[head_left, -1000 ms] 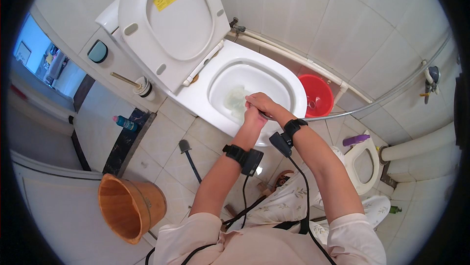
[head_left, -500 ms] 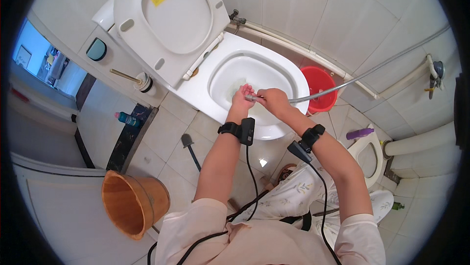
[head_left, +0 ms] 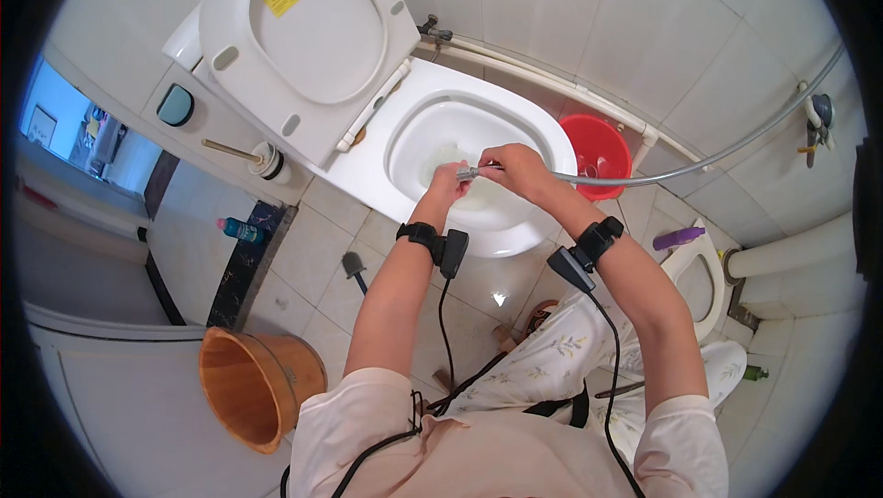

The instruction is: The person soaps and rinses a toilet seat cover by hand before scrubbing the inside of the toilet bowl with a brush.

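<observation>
A silver flexible hose point(head_left: 662, 180) stretches in from the right and ends in a metal fitting point(head_left: 467, 173) over the toilet bowl point(head_left: 418, 137). My right hand point(head_left: 517, 170) is closed around the hose just behind that fitting. At the fitting itself, the fingers of my left hand point(head_left: 447, 183) are closed, partly hidden by the metal end. Both hands are above the bowl's front half. The toilet's seat and lid point(head_left: 322, 29) are raised, with a yellow sticker on the lid.
A red bucket point(head_left: 607, 144) stands right of the toilet, by wall pipes. A toilet brush holder point(head_left: 267, 163) is on the left. Below lie a brush point(head_left: 354, 266) and a wooden bucket point(head_left: 244, 388). A purple bottle point(head_left: 679, 239) rests on a loose toilet seat point(head_left: 704, 286).
My left hand's fingers, spread upward beside the hose end before, now close at the metal fitting. The hose sags lower on the right. The view has shifted slightly.
</observation>
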`<state>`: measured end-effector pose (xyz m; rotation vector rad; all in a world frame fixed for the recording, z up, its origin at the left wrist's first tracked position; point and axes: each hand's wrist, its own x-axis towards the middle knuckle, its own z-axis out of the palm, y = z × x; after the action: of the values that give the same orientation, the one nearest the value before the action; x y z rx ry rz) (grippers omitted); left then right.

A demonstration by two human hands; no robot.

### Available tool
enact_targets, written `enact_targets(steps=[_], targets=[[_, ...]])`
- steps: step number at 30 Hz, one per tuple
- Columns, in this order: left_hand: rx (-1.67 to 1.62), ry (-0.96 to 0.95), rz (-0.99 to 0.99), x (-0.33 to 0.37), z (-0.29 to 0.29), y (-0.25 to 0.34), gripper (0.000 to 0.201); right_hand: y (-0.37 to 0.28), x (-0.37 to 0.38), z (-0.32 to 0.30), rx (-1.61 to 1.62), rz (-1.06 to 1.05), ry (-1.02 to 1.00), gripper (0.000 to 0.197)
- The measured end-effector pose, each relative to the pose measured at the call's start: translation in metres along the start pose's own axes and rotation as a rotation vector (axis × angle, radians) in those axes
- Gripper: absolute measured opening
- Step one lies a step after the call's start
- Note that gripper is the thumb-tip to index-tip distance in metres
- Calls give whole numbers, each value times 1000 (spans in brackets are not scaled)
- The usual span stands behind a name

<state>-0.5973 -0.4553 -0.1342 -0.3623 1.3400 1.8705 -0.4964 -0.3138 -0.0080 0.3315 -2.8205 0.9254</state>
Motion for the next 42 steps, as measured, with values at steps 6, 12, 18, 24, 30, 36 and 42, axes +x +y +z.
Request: enact_targets(steps=[6, 12, 18, 24, 30, 36, 42], targets=[[800, 194, 131, -22, 11, 10, 30, 2, -5, 3, -102, 81, 4, 11], [1310, -84, 1218, -48, 30, 6, 49, 27, 0, 26, -342, 214, -30, 10], [1099, -22, 816, -40, 46, -2, 39, 16, 5, 41, -184, 192, 128, 11], [1092, 128, 825, -41, 30, 13, 13, -1, -15, 44, -76, -135, 482, 11], [736, -60, 636, -62, 42, 35, 11, 44, -10, 92, 387, 613, -169, 19], [615, -145, 572, -97, 60, 42, 14, 25, 12, 113, 1642, 910, 257, 24], [598, -190, 623, -106, 62, 42, 14, 19, 13, 112, 1933, 847, 508, 21]])
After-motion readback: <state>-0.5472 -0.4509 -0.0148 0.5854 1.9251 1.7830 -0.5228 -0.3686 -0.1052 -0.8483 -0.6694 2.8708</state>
